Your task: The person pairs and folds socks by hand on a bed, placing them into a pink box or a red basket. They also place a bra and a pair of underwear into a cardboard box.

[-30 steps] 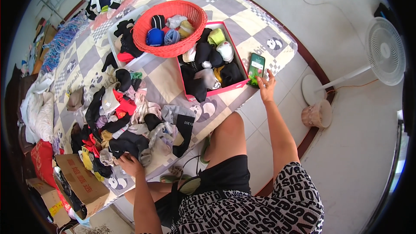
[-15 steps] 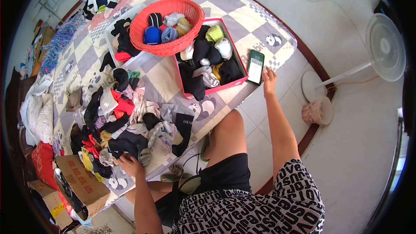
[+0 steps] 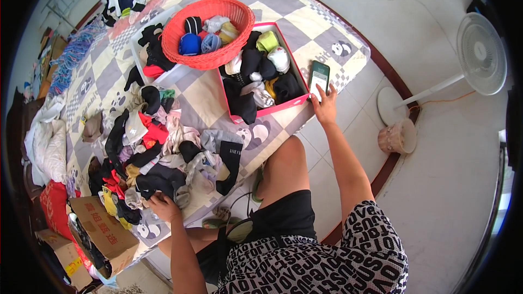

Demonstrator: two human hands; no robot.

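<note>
Phone (image 3: 319,79) is laid on the bed (image 3: 199,100), near its edge, just beside the red box (image 3: 278,110). It is placed straight ahead of the right hand (image 3: 325,107) – long axis pointed roughly away from the person, near end under or by the fingertips; contact can't be confirmed. Right hand is much nearer, held open, fingers spread. Left hand (image 3: 165,207) is rested at the near edge of the sock pile (image 3: 160,179) – fingers partly hidden, grip can't be told.

Count: one phone, one red box, one red basket (image 3: 210,64), one clear bin (image 3: 169,77). Five bundles (image 3: 190,44) are made out in the basket; pile can't be counted.
</note>
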